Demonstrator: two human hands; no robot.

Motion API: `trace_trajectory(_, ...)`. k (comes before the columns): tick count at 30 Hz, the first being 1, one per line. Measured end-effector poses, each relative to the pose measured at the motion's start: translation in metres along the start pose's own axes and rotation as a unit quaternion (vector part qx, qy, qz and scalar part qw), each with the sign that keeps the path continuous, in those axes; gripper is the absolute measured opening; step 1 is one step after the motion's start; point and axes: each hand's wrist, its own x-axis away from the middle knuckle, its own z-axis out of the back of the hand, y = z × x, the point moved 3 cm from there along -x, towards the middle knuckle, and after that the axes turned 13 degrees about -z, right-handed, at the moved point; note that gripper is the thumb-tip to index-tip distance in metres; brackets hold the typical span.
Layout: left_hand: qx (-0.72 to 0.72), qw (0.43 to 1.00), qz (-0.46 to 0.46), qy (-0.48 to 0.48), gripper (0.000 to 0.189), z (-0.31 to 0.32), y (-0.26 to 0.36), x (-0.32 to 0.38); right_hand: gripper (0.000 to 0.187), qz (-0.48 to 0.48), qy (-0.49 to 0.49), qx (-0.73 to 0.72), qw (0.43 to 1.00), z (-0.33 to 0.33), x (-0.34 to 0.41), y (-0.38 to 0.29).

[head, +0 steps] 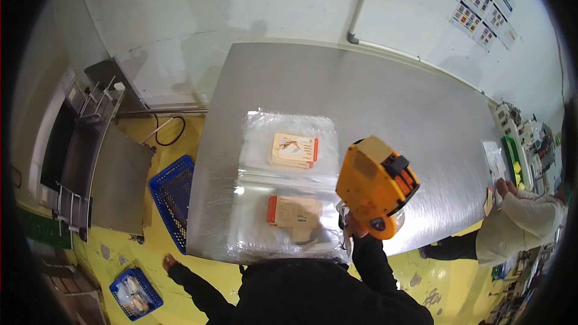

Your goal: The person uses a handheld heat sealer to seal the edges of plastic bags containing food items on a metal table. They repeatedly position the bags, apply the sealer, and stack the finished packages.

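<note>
An orange label gun is in the grip of my right hand, held above the steel table near its front edge. The tool hides part of that hand. Just left of it lie stacks of clear plastic bags, one behind the other. Each has a printed card in it: the far card is cream with a red right edge, the near card has a red left edge and bears writing. My left hand hangs off the table's left front corner with nothing visible in it; its fingers are too small to read.
The steel table backs against a white wall. A blue plastic crate stands by its left side, and a blue basket with packages sits on the yellow floor. At the right end a co-worker handles a clear bag.
</note>
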Motion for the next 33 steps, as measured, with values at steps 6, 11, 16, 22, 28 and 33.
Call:
trace_trajectory(6, 0.320, 0.899, -0.040, -0.297, 0.027, -0.160, 0.308, 0.026, 0.035, 0.021, -0.082, -0.020, 0.996, -0.045, 0.017, -0.008)
trace_trajectory(11, 0.417, 0.716, -0.019, -0.560, 0.027, -0.201, 0.427, 0.095, 0.035, 0.021, -0.166, -0.002, 0.986, -0.057, 0.025, -0.022)
trace_trajectory(16, 0.322, 0.763, 0.029, -0.559, 0.019, -0.201, 0.434, 0.098, 0.035, 0.008, -0.218, 0.034, 0.975, -0.052, 0.034, -0.034)
trace_trajectory(22, 0.420, 0.817, 0.067, -0.389, 0.021, -0.208, 0.407, 0.088, 0.035, -0.042, 0.013, 0.019, 0.999, -0.016, 0.027, -0.026)
trace_trajectory(28, 0.411, 0.783, -0.020, -0.466, 0.029, -0.212, 0.398, 0.104, 0.038, -0.053, 0.229, 0.523, 0.819, 0.048, 0.001, 0.034)
trace_trajectory(33, 0.403, 0.754, -0.089, -0.511, 0.031, -0.220, 0.396, 0.114, 0.052, -0.224, 0.295, 0.596, 0.713, 0.091, -0.011, 0.092)
